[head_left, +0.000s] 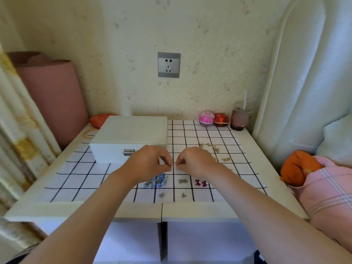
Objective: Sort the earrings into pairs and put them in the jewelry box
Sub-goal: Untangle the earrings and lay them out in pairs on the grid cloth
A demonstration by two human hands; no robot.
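Observation:
A white jewelry box [129,138] with a metal clasp stands closed at the back left of the checked cloth. My left hand [150,162] and my right hand [196,161] meet fingertip to fingertip above the cloth, pinching something too small to make out. Below them lie blue flower earrings [159,181], a silver earring [182,181] and dark red bow earrings [201,182]. Two small silver earrings [162,195] lie nearer the front. Gold earrings [211,146] are scattered to the right, partly hidden behind my right hand.
A pink round box [206,118], a red box [221,120] and a cup with a straw [241,119] stand at the back right. A red pouch [100,120] and a gold bangle [89,133] lie left of the jewelry box. Orange cloth [299,167] lies right.

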